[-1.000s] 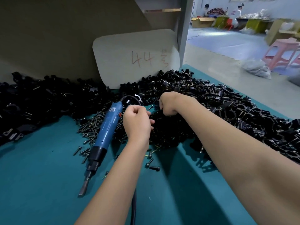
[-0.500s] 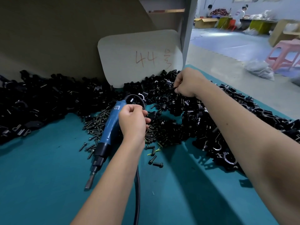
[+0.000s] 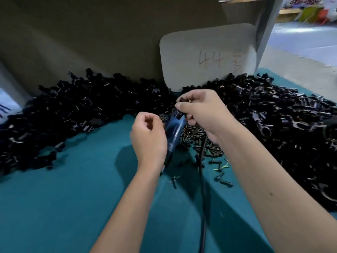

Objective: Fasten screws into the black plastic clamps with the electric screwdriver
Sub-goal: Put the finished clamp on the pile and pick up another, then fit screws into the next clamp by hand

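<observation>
Black clamps (image 3: 273, 114) heap across the frame's upper half on the teal table (image 3: 63, 198); the blue screwdriver (image 3: 176, 130) lies centre. Right hand (image 3: 204, 112) pinches one clamp (image 3: 182, 100); left hand (image 3: 148, 136) curls, holding nothing visible

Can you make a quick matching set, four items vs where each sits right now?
Items:
1 screwdriver
2 clamp
3 loose screws
4 card marked 44

Places:
A pinched in right hand
B lying between the hands, partly behind left hand
C upright at the back
D on the mat under the right wrist

Pairs: 1-B, 2-A, 3-D, 4-C
</observation>
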Demonstrator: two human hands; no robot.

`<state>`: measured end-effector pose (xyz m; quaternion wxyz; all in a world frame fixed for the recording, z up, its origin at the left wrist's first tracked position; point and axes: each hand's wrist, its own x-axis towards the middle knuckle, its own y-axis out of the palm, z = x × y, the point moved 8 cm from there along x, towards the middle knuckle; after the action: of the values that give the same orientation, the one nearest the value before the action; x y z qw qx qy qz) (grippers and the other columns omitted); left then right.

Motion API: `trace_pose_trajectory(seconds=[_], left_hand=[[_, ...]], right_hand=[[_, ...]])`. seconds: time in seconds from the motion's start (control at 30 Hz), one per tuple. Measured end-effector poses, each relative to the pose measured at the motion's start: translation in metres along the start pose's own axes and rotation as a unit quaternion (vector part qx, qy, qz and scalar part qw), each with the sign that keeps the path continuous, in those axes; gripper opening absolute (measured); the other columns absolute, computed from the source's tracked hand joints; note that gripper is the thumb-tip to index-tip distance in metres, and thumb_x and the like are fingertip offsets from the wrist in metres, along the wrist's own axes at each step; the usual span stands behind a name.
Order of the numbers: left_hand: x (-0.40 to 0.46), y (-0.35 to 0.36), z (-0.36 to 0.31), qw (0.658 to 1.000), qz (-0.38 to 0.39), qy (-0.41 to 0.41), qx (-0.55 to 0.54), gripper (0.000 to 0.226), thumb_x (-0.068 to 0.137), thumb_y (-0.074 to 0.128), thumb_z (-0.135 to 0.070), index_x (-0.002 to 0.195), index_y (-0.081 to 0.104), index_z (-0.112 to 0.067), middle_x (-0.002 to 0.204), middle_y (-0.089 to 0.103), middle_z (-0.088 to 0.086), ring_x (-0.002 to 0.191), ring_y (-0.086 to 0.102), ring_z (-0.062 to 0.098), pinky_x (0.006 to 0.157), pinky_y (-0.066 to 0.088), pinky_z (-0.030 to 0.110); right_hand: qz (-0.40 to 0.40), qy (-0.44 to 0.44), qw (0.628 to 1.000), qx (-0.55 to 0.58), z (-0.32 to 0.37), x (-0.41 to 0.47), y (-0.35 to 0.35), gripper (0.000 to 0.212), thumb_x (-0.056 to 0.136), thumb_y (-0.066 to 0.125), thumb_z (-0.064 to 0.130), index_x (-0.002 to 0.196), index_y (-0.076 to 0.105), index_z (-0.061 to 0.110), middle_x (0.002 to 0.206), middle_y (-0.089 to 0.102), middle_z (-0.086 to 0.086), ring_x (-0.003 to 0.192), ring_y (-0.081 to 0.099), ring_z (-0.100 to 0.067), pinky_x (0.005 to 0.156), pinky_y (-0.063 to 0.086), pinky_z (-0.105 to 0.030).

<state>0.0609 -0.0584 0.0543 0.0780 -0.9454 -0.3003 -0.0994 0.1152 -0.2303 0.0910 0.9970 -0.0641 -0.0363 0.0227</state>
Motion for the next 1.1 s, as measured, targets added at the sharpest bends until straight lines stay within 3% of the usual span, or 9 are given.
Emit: trace_pose_trajectory(seconds=[0.07, 0.13, 0.27, 0.37, 0.53, 0.67, 0.83, 1.0, 1.1], left_hand=[[0.014, -0.042, 0.003, 0.989, -0.068, 0.063, 0.115, 0.006, 0.091, 0.057, -0.018, 0.088, 0.061, -0.023, 0.083, 0.065, -0.009, 0.084, 0.060, 0.012, 0.078, 0.048, 0.035], [0.032, -0.082, 0.013, 0.958, -0.122, 0.086, 0.245, 0.016, 0.088, 0.064, -0.018, 0.103, 0.062, -0.015, 0.110, 0.062, 0.005, 0.111, 0.053, 0.029, 0.096, 0.041, 0.040], [0.061, -0.160, 0.036, 0.875, -0.230, 0.002, 0.427, 0.047, 0.078, 0.075, -0.027, 0.118, 0.057, -0.009, 0.148, 0.038, 0.023, 0.139, 0.032, 0.046, 0.109, 0.033, 0.056], [0.073, -0.202, 0.053, 0.847, -0.261, -0.066, 0.458, 0.063, 0.077, 0.074, -0.028, 0.131, 0.051, -0.007, 0.164, 0.017, 0.028, 0.152, 0.014, 0.049, 0.119, 0.019, 0.062], [0.084, -0.206, 0.085, 0.864, -0.162, -0.146, 0.454, 0.064, 0.090, 0.069, -0.032, 0.141, 0.048, 0.001, 0.168, -0.003, 0.029, 0.152, 0.011, 0.052, 0.124, 0.015, 0.053], [0.079, -0.175, 0.075, 0.902, -0.111, -0.076, 0.409, 0.044, 0.088, 0.065, -0.015, 0.132, 0.064, -0.006, 0.147, 0.042, 0.022, 0.133, 0.039, 0.042, 0.115, 0.029, 0.040], [0.061, -0.105, 0.057, 0.962, 0.009, 0.012, 0.274, 0.036, 0.085, 0.078, -0.014, 0.121, 0.075, -0.015, 0.126, 0.068, 0.008, 0.121, 0.060, 0.025, 0.107, 0.042, 0.031], [0.048, -0.089, 0.047, 0.981, -0.065, 0.028, 0.179, 0.043, 0.094, 0.077, -0.029, 0.133, 0.068, -0.013, 0.129, 0.070, 0.008, 0.119, 0.064, 0.025, 0.108, 0.045, 0.036], [0.047, -0.102, 0.041, 0.985, -0.117, 0.061, 0.108, 0.032, 0.101, 0.065, -0.038, 0.120, 0.072, -0.014, 0.095, 0.074, -0.003, 0.087, 0.067, 0.008, 0.084, 0.051, 0.021]], right_hand=[[0.032, 0.009, 0.999, -0.022, -0.010, -0.003, 0.035, 0.010, 0.094, 0.073, 0.010, 0.090, 0.073, 0.001, 0.069, 0.056, -0.006, 0.056, 0.044, -0.014, 0.048, 0.039, -0.027], [0.055, 0.019, 0.998, -0.036, -0.019, -0.005, 0.068, 0.018, 0.098, 0.070, 0.014, 0.089, 0.069, -0.001, 0.061, 0.051, -0.001, 0.053, 0.044, -0.017, 0.050, 0.039, -0.030], [0.104, 0.039, 0.994, 0.002, -0.030, -0.008, 0.123, 0.017, 0.105, 0.056, 0.014, 0.089, 0.058, 0.011, 0.074, 0.067, -0.005, 0.055, 0.065, -0.016, 0.048, 0.049, -0.027], [0.142, 0.040, 0.989, -0.015, -0.031, -0.009, 0.152, 0.013, 0.104, 0.057, 0.013, 0.092, 0.059, 0.010, 0.085, 0.075, -0.016, 0.057, 0.068, -0.017, 0.046, 0.045, -0.026], [0.190, 0.038, 0.979, -0.057, -0.032, -0.015, 0.182, 0.011, 0.097, 0.060, 0.007, 0.091, 0.068, 0.012, 0.075, 0.078, -0.006, 0.047, 0.057, 0.001, 0.045, 0.042, -0.019], [0.182, 0.023, 0.980, -0.074, -0.030, -0.014, 0.189, 0.015, 0.095, 0.064, 0.012, 0.087, 0.073, 0.020, 0.071, 0.076, -0.003, 0.052, 0.051, -0.006, 0.056, 0.041, -0.030], [0.130, 0.014, 0.991, -0.040, -0.025, -0.006, 0.168, 0.018, 0.099, 0.069, 0.028, 0.086, 0.075, 0.017, 0.065, 0.070, 0.001, 0.043, 0.047, -0.001, 0.049, 0.038, -0.021], [0.111, 0.060, 0.992, 0.018, -0.025, 0.001, 0.121, 0.010, 0.102, 0.063, 0.010, 0.106, 0.072, 0.012, 0.077, 0.067, -0.004, 0.053, 0.049, -0.008, 0.044, 0.038, -0.018], [0.104, 0.059, 0.991, 0.052, -0.020, 0.002, 0.091, 0.016, 0.101, 0.064, 0.003, 0.115, 0.068, 0.010, 0.085, 0.070, -0.010, 0.057, 0.051, -0.009, 0.045, 0.037, -0.019]])
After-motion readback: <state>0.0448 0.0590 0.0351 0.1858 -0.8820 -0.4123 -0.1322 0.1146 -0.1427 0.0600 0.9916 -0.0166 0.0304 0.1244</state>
